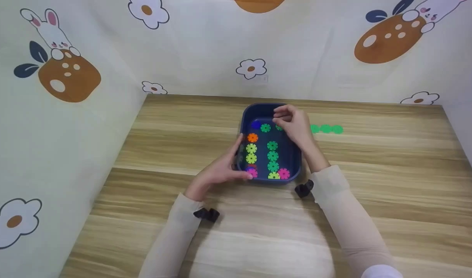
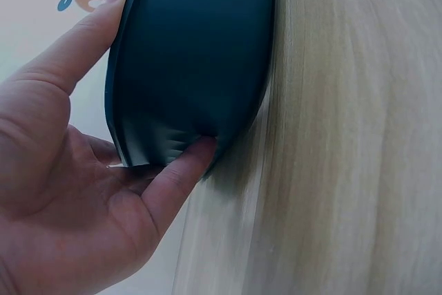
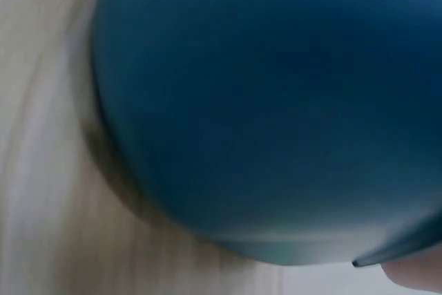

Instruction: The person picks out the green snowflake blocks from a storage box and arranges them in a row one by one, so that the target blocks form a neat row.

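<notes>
A dark blue plastic bin (image 1: 300,162) stands on the table with several flower-shaped plastic discs lying flat in it. Green discs (image 1: 272,156) line up along the middle, yellow discs (image 1: 251,153) and an orange disc (image 1: 252,138) at the left, pink discs (image 1: 284,173) near the front. My left hand (image 1: 220,168) grips the front left corner of the bin; in the left wrist view its digits spread along the outer wall and rim. Over the back right rim reaches my right hand (image 1: 296,125), fingers bent, with no piece visible between thumb and fingertips.
Right of the bin, a row of green discs (image 1: 326,129) lies on the wooden table (image 1: 375,173). Patterned sheeting (image 1: 205,50) rises behind the table and at its sides. Dark wrist devices (image 1: 207,214) sit on both sleeves.
</notes>
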Action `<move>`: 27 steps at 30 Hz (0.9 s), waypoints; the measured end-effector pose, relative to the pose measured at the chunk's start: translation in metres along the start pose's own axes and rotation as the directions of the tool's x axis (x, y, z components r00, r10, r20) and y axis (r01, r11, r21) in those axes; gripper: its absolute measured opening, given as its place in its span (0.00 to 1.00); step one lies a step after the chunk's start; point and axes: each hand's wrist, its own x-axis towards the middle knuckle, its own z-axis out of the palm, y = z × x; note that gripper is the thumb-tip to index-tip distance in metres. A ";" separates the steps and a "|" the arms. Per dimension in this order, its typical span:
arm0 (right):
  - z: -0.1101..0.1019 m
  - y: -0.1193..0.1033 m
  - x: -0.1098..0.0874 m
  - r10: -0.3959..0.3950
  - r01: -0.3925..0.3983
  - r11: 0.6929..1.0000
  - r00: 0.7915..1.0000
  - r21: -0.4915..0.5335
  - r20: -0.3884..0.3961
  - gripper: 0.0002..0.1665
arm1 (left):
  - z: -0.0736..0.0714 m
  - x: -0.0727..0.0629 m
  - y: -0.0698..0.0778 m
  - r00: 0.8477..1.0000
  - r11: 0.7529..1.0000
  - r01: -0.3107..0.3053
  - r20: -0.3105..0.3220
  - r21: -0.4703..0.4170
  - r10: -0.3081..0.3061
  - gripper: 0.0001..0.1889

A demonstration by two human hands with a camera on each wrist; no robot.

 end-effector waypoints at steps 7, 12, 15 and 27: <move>0.014 0.005 0.003 0.048 -0.043 0.998 0.990 -0.042 0.130 0.20 | -0.001 0.001 0.000 1.000 1.000 -0.021 0.011 0.002 0.021 0.65; 0.023 0.010 0.008 0.160 -0.120 0.979 0.954 -0.165 0.252 0.29 | -0.001 0.000 -0.001 1.000 1.000 -0.016 0.013 -0.008 0.017 0.65; 0.025 0.012 0.010 0.216 -0.144 0.959 0.929 -0.245 0.299 0.34 | -0.001 0.000 -0.001 1.000 1.000 -0.015 0.012 -0.004 0.015 0.65; 0.033 0.016 0.010 0.186 -0.030 0.898 0.930 -0.440 0.316 0.21 | 0.000 0.000 0.000 0.999 1.000 -0.030 0.012 0.007 0.030 0.64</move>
